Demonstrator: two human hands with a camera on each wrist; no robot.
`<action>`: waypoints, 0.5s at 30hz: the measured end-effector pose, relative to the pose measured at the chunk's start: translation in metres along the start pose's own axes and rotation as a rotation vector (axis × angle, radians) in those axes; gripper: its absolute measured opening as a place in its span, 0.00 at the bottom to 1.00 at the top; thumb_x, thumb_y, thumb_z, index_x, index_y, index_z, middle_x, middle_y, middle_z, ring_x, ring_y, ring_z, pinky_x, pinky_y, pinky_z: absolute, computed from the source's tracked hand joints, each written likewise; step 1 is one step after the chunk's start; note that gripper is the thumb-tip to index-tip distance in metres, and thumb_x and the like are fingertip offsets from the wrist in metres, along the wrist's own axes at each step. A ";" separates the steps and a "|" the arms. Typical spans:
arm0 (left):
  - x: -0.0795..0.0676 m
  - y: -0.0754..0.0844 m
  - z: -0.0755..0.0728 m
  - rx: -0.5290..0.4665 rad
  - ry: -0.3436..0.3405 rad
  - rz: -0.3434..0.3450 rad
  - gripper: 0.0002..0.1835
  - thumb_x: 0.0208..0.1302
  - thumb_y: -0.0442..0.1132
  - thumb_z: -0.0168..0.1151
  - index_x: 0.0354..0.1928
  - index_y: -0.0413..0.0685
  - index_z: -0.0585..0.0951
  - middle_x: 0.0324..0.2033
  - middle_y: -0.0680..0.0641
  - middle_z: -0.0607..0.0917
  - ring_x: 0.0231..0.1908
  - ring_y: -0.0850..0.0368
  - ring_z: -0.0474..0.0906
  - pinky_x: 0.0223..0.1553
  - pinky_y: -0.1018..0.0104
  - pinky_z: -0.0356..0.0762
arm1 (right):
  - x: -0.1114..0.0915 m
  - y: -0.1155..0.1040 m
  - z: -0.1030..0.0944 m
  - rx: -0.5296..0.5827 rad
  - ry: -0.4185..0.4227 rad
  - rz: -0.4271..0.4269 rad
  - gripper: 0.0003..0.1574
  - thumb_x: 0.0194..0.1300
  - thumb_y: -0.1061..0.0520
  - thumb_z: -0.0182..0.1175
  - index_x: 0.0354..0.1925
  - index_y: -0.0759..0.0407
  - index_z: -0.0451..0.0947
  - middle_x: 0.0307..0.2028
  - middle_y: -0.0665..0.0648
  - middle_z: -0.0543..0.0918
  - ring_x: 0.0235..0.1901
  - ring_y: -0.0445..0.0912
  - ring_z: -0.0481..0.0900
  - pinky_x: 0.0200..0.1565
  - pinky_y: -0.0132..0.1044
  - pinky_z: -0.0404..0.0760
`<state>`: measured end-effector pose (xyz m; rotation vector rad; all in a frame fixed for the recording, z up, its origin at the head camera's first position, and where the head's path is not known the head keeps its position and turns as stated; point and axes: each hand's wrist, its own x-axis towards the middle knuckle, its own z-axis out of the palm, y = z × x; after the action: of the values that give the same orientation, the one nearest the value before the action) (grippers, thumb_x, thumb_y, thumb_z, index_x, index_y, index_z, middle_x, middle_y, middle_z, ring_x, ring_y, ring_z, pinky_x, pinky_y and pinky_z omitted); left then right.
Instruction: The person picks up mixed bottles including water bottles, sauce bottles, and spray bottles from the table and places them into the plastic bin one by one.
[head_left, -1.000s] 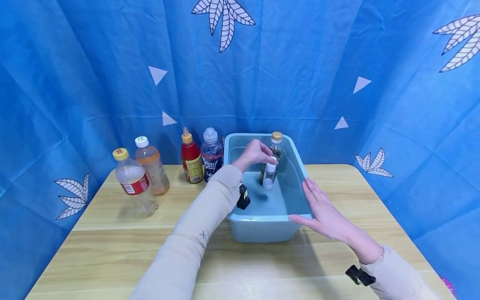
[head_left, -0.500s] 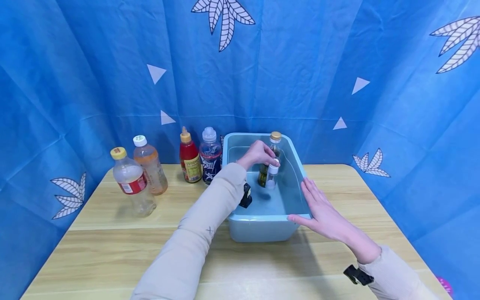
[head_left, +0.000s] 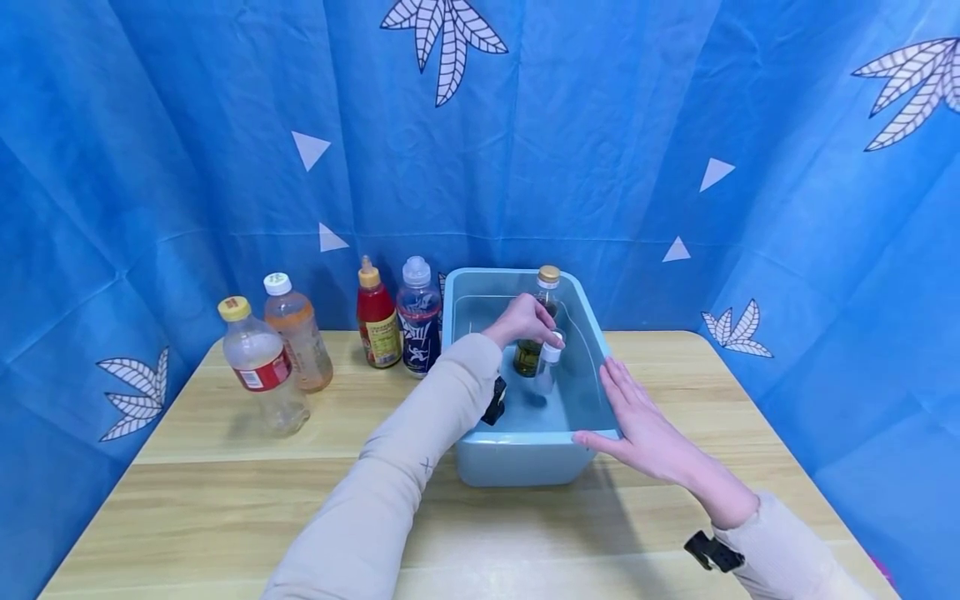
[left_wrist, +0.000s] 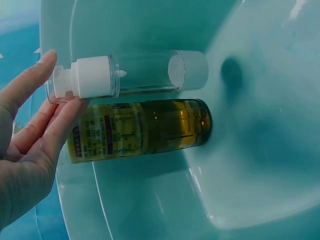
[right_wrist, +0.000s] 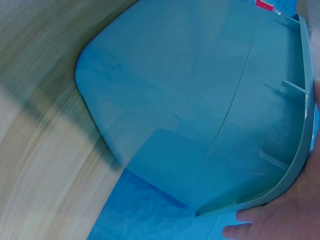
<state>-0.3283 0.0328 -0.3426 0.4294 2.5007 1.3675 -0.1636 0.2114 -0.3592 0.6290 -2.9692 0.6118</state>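
My left hand [head_left: 523, 321] pinches the white pump top of a clear cylindrical pump bottle [left_wrist: 150, 72] between thumb and fingers. The pump bottle is upright inside the pale blue basin [head_left: 517, 475]; I cannot tell whether its base touches the floor. Close beside it, also in the basin, stands a bottle of yellow-brown liquid [left_wrist: 180, 125] with a gold cap, partly hidden behind my left hand in the head view. My right hand [head_left: 648, 425] rests at the basin's near right corner, thumb on the front rim and straight fingers along the right side.
Left of the basin stand a dark-labelled clear bottle [head_left: 418, 325], a red sauce bottle [head_left: 378, 325], a white-capped bottle [head_left: 303, 342] and a yellow-capped bottle [head_left: 262, 367] on the wooden table [head_left: 225, 517]. A blue patterned curtain [head_left: 600, 125] hangs around the table.
My left hand has shifted the pump bottle right and slightly nearer, to the right side of the yellow-brown bottle. My right hand stays at the basin's corner.
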 end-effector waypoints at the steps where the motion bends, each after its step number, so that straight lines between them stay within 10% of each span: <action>1: 0.000 0.000 0.001 0.003 -0.004 -0.005 0.12 0.39 0.36 0.73 0.28 0.43 0.81 0.28 0.49 0.80 0.29 0.55 0.78 0.45 0.59 0.72 | 0.000 0.000 0.000 0.002 -0.001 0.001 0.60 0.53 0.32 0.54 0.66 0.67 0.41 0.67 0.63 0.39 0.66 0.56 0.36 0.59 0.59 0.47; 15: -0.005 -0.001 0.006 0.037 -0.032 -0.051 0.12 0.42 0.36 0.72 0.31 0.42 0.81 0.30 0.48 0.79 0.30 0.54 0.78 0.51 0.54 0.67 | -0.001 -0.002 0.000 0.009 -0.002 0.008 0.61 0.52 0.32 0.55 0.66 0.67 0.41 0.67 0.63 0.39 0.65 0.57 0.36 0.59 0.59 0.47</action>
<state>-0.3221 0.0350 -0.3466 0.3890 2.4969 1.2876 -0.1617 0.2103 -0.3584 0.6194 -2.9738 0.6262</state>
